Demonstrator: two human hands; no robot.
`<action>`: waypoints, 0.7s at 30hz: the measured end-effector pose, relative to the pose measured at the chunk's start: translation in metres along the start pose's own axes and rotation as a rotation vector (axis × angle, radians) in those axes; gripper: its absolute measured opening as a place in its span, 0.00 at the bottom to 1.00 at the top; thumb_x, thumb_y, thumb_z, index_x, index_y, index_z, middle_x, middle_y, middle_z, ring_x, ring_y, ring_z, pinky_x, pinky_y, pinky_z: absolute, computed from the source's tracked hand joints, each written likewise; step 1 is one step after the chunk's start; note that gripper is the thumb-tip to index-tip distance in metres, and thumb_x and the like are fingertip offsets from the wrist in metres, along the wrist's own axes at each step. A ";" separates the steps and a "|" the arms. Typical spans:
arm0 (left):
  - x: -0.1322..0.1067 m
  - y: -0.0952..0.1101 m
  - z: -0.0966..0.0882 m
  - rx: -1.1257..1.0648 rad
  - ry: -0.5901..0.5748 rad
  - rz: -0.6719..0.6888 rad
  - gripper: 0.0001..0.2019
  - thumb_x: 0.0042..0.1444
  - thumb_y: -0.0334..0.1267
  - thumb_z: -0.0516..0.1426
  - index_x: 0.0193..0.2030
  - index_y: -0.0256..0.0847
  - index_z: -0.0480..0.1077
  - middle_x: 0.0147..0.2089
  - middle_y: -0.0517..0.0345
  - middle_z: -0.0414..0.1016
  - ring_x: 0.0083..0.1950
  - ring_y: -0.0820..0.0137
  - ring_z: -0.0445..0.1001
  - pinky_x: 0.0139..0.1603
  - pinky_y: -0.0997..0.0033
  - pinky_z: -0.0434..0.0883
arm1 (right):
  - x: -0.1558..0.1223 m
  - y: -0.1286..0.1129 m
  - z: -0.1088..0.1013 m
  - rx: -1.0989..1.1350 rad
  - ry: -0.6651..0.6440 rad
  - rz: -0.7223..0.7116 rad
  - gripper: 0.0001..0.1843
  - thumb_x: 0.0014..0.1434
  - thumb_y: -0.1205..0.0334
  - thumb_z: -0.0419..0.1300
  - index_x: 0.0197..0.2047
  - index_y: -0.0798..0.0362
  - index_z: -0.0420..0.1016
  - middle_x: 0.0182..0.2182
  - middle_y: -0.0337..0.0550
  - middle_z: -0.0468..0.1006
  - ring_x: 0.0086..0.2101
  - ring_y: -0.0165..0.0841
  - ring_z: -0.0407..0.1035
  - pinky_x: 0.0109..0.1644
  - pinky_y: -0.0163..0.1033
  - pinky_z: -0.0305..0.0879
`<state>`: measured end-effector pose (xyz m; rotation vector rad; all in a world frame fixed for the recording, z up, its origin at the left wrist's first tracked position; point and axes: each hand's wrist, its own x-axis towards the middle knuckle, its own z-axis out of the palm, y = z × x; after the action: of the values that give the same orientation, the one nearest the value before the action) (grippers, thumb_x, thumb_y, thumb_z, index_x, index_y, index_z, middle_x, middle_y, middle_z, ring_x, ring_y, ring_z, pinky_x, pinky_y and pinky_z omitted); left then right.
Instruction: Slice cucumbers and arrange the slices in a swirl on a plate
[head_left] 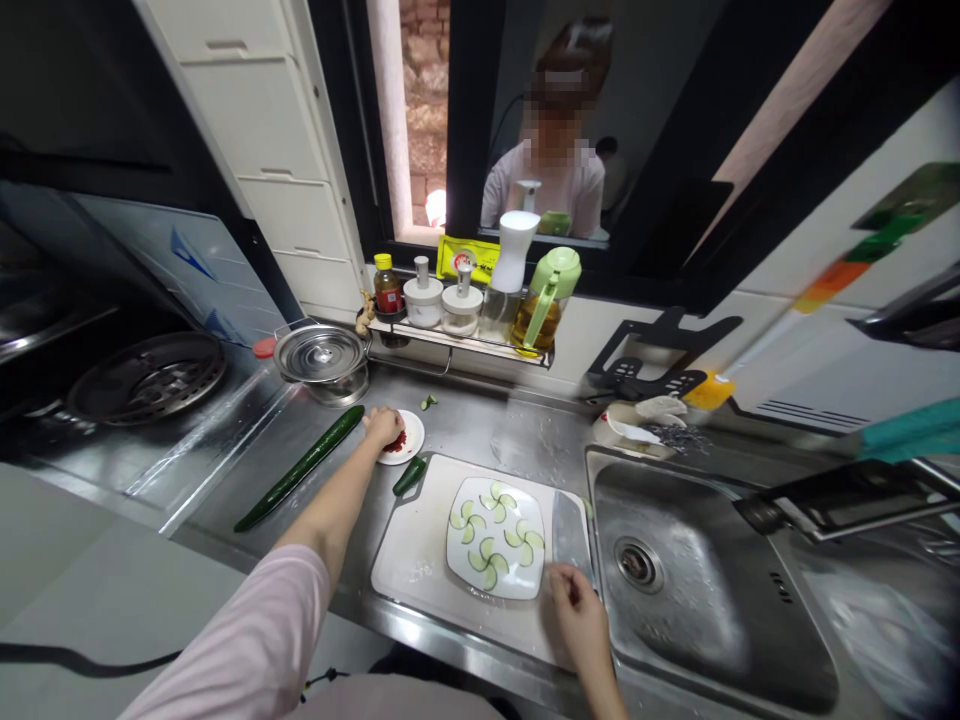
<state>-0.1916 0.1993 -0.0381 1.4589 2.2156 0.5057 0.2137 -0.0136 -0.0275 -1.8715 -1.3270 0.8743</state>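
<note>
My left hand (383,427) reaches forward and rests on a small white dish (409,437) with something red in it; its fingers are curled over the red stuff. My right hand (576,605) lies at the near right corner of the white cutting board (409,565), fingers closed by the handle end of a cleaver (569,532) lying flat on the board. A square white plate (525,580) on the board carries cucumber slices (489,535) laid in pinwheel shapes. A short cucumber piece (409,476) lies at the board's far left corner. A long whole cucumber (300,467) lies on the steel counter to the left.
A steel sink (690,590) is to the right of the board. A lidded pot (321,356) and a stove burner (148,374) stand at the left. A rack (457,338) holds condiment jars and an oil bottle. A person stands behind the window (555,160).
</note>
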 end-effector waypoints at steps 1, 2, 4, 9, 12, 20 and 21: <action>0.001 0.000 -0.001 -0.050 0.008 -0.012 0.05 0.48 0.36 0.58 0.25 0.40 0.74 0.43 0.46 0.75 0.55 0.50 0.64 0.54 0.50 0.57 | 0.000 0.001 0.000 -0.006 0.006 0.003 0.27 0.47 0.36 0.53 0.31 0.54 0.75 0.23 0.44 0.75 0.25 0.36 0.67 0.29 0.37 0.62; 0.001 0.000 -0.001 -0.107 0.013 -0.024 0.05 0.47 0.36 0.58 0.26 0.39 0.73 0.41 0.47 0.76 0.53 0.52 0.66 0.53 0.52 0.58 | 0.000 0.001 -0.001 -0.008 0.012 0.003 0.27 0.47 0.36 0.53 0.30 0.54 0.75 0.22 0.44 0.75 0.25 0.35 0.67 0.29 0.37 0.62; 0.002 0.001 -0.001 -0.240 0.015 -0.044 0.05 0.48 0.37 0.58 0.27 0.39 0.73 0.35 0.50 0.76 0.46 0.58 0.71 0.49 0.58 0.63 | -0.001 0.002 -0.001 -0.009 0.020 0.000 0.27 0.47 0.37 0.53 0.30 0.54 0.75 0.21 0.43 0.74 0.24 0.35 0.66 0.29 0.36 0.62; -0.005 0.009 0.001 -0.613 0.006 -0.090 0.12 0.45 0.43 0.62 0.32 0.37 0.72 0.29 0.55 0.75 0.31 0.70 0.72 0.35 0.71 0.67 | -0.001 -0.001 0.000 -0.005 0.000 -0.026 0.27 0.48 0.37 0.54 0.31 0.55 0.75 0.21 0.43 0.74 0.24 0.35 0.67 0.29 0.37 0.62; -0.014 0.015 0.000 -0.812 -0.020 -0.110 0.14 0.42 0.44 0.65 0.33 0.37 0.71 0.28 0.57 0.75 0.28 0.74 0.70 0.31 0.76 0.67 | 0.001 -0.006 0.001 -0.007 -0.001 -0.034 0.27 0.48 0.36 0.54 0.30 0.54 0.75 0.22 0.43 0.74 0.24 0.35 0.67 0.29 0.37 0.62; -0.057 0.037 -0.019 -1.334 -0.331 -0.135 0.11 0.47 0.35 0.65 0.36 0.37 0.69 0.33 0.58 0.74 0.25 0.80 0.67 0.20 0.83 0.58 | 0.009 -0.032 0.011 0.023 -0.023 -0.106 0.27 0.51 0.37 0.53 0.29 0.54 0.74 0.19 0.39 0.70 0.22 0.33 0.64 0.28 0.36 0.60; -0.063 0.042 -0.022 -1.409 -0.401 -0.132 0.11 0.47 0.34 0.65 0.36 0.37 0.69 0.33 0.58 0.74 0.26 0.80 0.67 0.20 0.83 0.58 | 0.011 -0.039 0.011 0.032 -0.039 -0.131 0.26 0.51 0.38 0.54 0.29 0.54 0.74 0.19 0.39 0.70 0.23 0.32 0.63 0.28 0.36 0.60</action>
<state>-0.1494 0.1552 0.0127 0.5336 1.0593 1.2235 0.1878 0.0088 -0.0030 -1.7298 -1.4334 0.8634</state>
